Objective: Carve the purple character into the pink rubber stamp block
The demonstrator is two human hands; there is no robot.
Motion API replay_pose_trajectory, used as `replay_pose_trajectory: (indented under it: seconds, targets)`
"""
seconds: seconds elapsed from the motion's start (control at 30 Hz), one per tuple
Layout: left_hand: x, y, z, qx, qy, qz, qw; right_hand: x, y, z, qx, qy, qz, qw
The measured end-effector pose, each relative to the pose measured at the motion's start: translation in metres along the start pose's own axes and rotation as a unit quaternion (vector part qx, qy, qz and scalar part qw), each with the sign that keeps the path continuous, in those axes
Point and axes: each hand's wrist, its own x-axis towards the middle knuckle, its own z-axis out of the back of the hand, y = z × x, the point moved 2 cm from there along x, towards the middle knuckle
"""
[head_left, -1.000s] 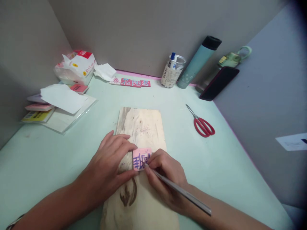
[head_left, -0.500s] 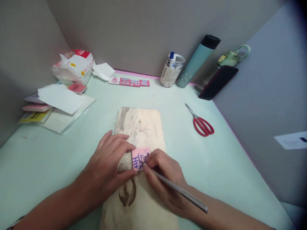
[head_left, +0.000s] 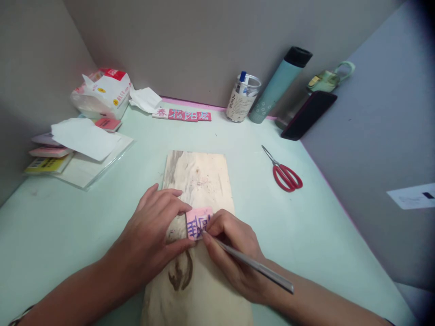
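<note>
A small pink block (head_left: 194, 222), apparently rubber, marked with a purple written character, lies on a worn wooden board (head_left: 200, 174). My left hand (head_left: 158, 224) grips the block's left side, with the thumb at its near edge and a fingertip at its far corner. In my right hand (head_left: 233, 249) is a slim silver carving knife (head_left: 256, 266), held like a pen. Its handle slants down to the right, while its tip is at the block's lower right and mostly hidden by my fingers. Those fingers also cover part of the block's right edge.
Carved pink tiles (head_left: 183, 115) line the back. Red-handled scissors (head_left: 287, 177) lie right of the board. A can of pens (head_left: 239, 104), a teal bottle (head_left: 278, 86) and a phone (head_left: 309, 115) stand behind. Papers (head_left: 86, 138) and a plastic bag (head_left: 105, 93) occupy the left.
Both hands, the block and the knife hold nearly the same places. The whole view has shifted very slightly, and the knife's handle end sits a little higher.
</note>
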Motion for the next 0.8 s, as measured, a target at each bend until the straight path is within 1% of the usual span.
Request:
replay_pose_trajectory:
  seconds: [0.17, 0.6, 0.8]
  targets:
    - [-0.0005, 0.0004, -0.0002, 0.001, -0.003, 0.008, 1.0, -0.0003, -0.0005, 0.0003, 0.003, 0.006, 0.003, 1.0]
    - [0.0006, 0.0004, 0.0007, 0.004, -0.002, 0.006, 1.0, 0.0, 0.0001, 0.001, 0.003, 0.005, 0.01, 1.0]
    - [0.0016, -0.0002, 0.0005, 0.011, -0.001, -0.008, 1.0, 0.0009, 0.0014, 0.0016, 0.001, 0.005, 0.013, 1.0]
